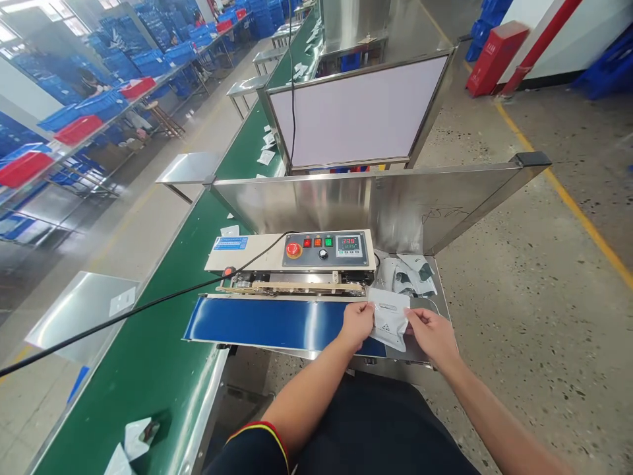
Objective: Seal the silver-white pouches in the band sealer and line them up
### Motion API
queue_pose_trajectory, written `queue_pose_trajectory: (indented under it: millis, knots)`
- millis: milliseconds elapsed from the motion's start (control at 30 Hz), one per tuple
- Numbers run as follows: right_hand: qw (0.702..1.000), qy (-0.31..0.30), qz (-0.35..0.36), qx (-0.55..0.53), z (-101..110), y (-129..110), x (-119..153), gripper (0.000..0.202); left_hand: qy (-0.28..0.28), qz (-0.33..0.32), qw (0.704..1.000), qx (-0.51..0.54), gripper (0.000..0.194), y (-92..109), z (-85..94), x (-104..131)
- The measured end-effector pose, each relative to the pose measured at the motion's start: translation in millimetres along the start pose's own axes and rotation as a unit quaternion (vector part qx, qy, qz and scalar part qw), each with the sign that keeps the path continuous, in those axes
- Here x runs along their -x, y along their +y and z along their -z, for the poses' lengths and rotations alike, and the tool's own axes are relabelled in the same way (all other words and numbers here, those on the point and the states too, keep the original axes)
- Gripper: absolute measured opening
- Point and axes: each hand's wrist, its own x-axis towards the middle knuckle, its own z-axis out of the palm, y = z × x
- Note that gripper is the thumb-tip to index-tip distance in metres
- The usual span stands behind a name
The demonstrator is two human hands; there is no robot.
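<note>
A white printed pouch [390,319] is stretched between my two hands at the right end of a band sealing machine [252,254]. My left hand [358,323] pinches the pouch's left edge, over the right part of the machine's blue conveyor belt [277,323]. On the opposite edge, my right hand [433,335] grips the pouch between thumb and fingers. The pouch's top edge lies close to the machine's sealing slot; I cannot tell whether it is inside. Behind my right hand, several more pouches [413,276] lie in a loose pile on the metal table.
A long green conveyor [163,277] runs along the left with scattered pouches [138,439] on it. A black cable [148,305] crosses in front of the machine. Behind it stands a metal partition [316,204]. Red and blue bins [79,130] line a table at far left.
</note>
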Motion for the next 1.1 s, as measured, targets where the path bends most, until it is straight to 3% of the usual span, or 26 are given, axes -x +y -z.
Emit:
queue_pose_trajectory:
  millis: [67, 133, 233, 300, 367, 433, 500, 567, 600, 733, 867, 933, 1000, 1100]
  knots:
    - [0.998, -0.016, -0.025, -0.05, -8.6, -0.8, -7.4, 0.047, 0.005, 0.043, 0.998, 0.049, 0.048, -0.5, 1.4, -9.7]
    - [0.996, -0.043, -0.026, -0.067, -24.4, -2.9, -11.3, 0.046, 0.015, 0.046, 0.995, 0.087, 0.045, 0.8, 8.5, -13.4]
    - [0.994, -0.092, -0.023, -0.055, -50.0, -9.5, -15.6, 0.046, 0.048, 0.035, 0.992, 0.114, 0.048, 3.3, 29.2, -10.1]
    - [0.992, -0.123, -0.025, -0.033, -54.9, -17.4, -24.4, 0.046, 0.066, 0.032, 0.991, 0.111, 0.053, 3.4, 47.0, -3.5]
    - [0.991, -0.128, -0.026, -0.001, -42.1, -28.4, -42.8, 0.043, 0.093, 0.01, 0.991, 0.095, 0.055, 1.4, 65.0, 6.8]
    - [0.994, -0.057, -0.007, 0.092, -13.9, -41.4, -70.5, 0.039, 0.173, -0.043, 0.982, 0.065, 0.054, -2.5, 80.2, 21.1]
    - [0.959, 0.074, 0.028, 0.273, 18.1, -54.3, -102.2, 0.042, 0.284, -0.116, 0.951, 0.027, 0.051, -7.3, 88.5, 37.8]
    - [0.916, 0.116, 0.031, 0.383, 41.8, -66.0, -129.3, 0.049, 0.345, -0.181, 0.921, -0.009, 0.048, -11.5, 86.8, 53.1]
    - [0.908, 0.108, 0.024, 0.404, 48.8, -71.6, -138.7, 0.047, 0.344, -0.209, 0.915, -0.025, 0.045, -12.9, 81.8, 58.9]
    - [0.909, 0.051, 0.024, 0.413, 59.4, -95.6, -138.5, 0.029, 0.213, -0.322, 0.918, -0.09, 0.033, -9.3, 39.6, 60.6]
    - [0.916, 0.001, 0.072, 0.396, 78.5, -116.4, -90.0, 0.024, 0.084, -0.416, 0.894, -0.145, 0.041, 8.5, -12.1, 34.6]
    - [0.932, -0.05, 0.097, 0.345, 89.3, -119.7, -60.9, 0.032, 0.031, -0.439, 0.883, -0.165, 0.049, 18.4, -32.1, 22.4]
    - [0.955, -0.11, 0.117, 0.248, 94.7, -116.0, -35.4, 0.043, -0.027, -0.449, 0.878, -0.162, 0.042, 25.1, -45.0, 16.9]
    - [0.975, -0.153, 0.13, 0.099, 89.5, -97.1, -8.5, 0.061, -0.062, -0.412, 0.903, -0.105, 0.035, 25.4, -49.6, 21.9]
